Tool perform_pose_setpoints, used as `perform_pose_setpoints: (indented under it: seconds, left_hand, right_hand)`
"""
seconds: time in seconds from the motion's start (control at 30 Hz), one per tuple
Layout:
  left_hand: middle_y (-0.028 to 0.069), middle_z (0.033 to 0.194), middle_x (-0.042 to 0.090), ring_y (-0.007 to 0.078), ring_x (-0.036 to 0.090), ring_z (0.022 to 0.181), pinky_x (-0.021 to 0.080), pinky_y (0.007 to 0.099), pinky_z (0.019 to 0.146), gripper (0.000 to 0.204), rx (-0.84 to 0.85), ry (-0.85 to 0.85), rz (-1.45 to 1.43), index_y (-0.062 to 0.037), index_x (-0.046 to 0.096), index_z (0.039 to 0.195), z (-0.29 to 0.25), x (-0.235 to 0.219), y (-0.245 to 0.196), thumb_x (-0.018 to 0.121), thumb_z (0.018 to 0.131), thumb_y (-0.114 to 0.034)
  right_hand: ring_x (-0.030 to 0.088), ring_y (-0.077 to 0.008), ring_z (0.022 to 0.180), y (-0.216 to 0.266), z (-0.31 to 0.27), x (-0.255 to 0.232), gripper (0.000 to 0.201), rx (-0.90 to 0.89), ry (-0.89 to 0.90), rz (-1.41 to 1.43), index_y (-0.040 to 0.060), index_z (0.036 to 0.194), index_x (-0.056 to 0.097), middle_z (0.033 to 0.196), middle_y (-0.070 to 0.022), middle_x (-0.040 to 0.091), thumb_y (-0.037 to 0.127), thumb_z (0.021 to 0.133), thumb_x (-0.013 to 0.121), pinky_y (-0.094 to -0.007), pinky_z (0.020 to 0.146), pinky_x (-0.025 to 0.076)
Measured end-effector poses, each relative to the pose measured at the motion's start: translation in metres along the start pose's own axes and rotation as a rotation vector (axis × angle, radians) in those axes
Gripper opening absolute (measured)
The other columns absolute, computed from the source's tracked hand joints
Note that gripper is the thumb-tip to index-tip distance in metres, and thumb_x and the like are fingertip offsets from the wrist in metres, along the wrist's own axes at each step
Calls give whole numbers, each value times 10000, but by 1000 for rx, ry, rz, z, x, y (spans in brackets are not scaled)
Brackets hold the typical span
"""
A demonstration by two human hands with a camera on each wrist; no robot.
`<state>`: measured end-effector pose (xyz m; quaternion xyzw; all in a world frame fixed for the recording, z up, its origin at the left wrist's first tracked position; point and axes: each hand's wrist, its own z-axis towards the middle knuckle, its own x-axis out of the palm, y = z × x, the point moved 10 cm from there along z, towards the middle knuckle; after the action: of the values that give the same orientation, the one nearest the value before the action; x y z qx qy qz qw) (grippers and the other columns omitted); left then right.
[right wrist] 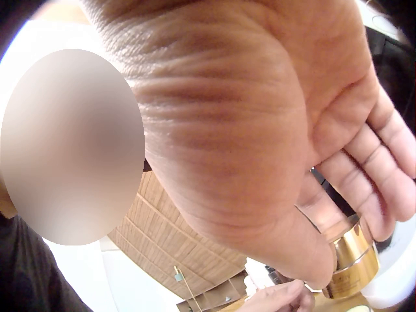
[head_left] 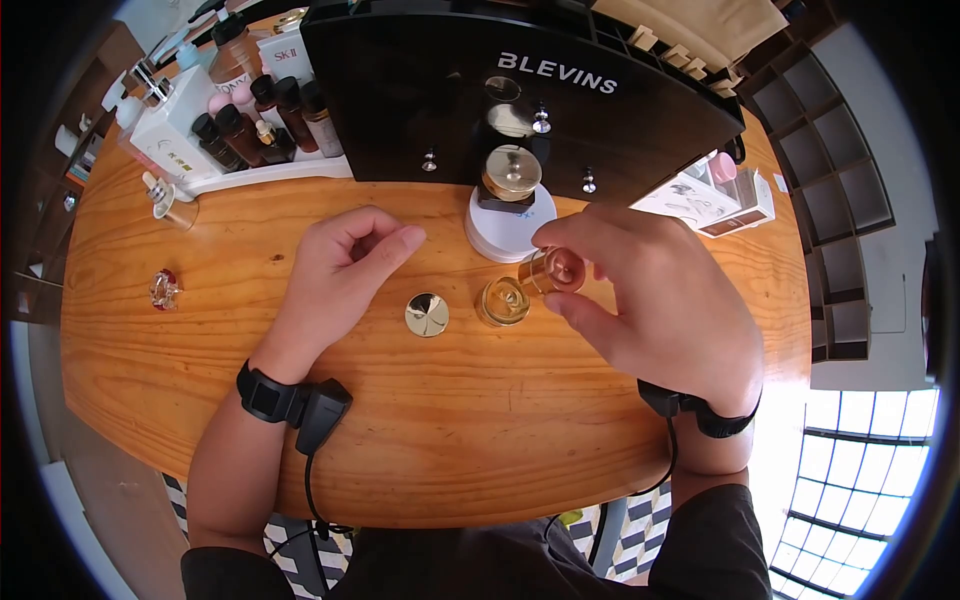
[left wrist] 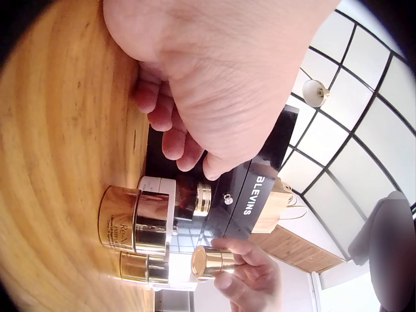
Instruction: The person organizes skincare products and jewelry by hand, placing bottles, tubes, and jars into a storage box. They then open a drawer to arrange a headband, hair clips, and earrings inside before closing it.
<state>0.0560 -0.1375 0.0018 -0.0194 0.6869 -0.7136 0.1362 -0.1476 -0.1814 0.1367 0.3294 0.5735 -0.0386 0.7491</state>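
Observation:
My right hand (head_left: pixel 665 300) pinches a small gold cosmetic jar (head_left: pixel 563 270) between thumb and fingers, tipped on its side with its pinkish base towards the head view. In the right wrist view the jar (right wrist: pixel 354 260) shows a gold band round its middle. Just left of it, an amber jar with a shiny gold top (head_left: pixel 503 302) stands on the table. Farther left is a jar with a gold lid (head_left: pixel 427 314), whose amber glass body (left wrist: pixel 116 218) shows in the left wrist view. My left hand (head_left: pixel 350 265) hovers near these jars, fingers loosely curled, holding nothing.
Behind the jars, a white round container (head_left: pixel 485 235) bears another gold-lidded jar (head_left: pixel 512 170). A black drawer cabinet (head_left: pixel 450 110) stands at the back. Bottles fill a white tray (head_left: pixel 260 178) at left. A small red-and-clear object (head_left: pixel 165 289) and a dropper bottle (head_left: pixel 170 205) stand at far left.

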Motion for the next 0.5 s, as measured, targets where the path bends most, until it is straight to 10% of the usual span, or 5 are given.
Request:
perform_pose_setpoints:
  seconds: [0.23, 0.5]
  left_hand:
    - [-93, 731, 555, 6, 426, 684, 334, 215, 595, 243, -6, 1, -10, -18, 723, 912, 0, 0, 3, 773, 1016, -232]
    - [-87, 734, 566, 10, 441, 687, 353, 213, 602, 243, 10, 6, -3, -11, 723, 916, 0, 1, 0, 767, 1021, -225]
  right_hand:
    - [719, -368, 841, 6, 1, 1, 204, -36, -22, 21, -27, 991, 694, 871, -159, 713, 0, 808, 780, -447, 736, 558]
    - [724, -335, 831, 7, 1, 2, 362, -27, 8, -22, -1, 1150, 721, 931, -147, 732, 18, 804, 828, -402, 756, 570]
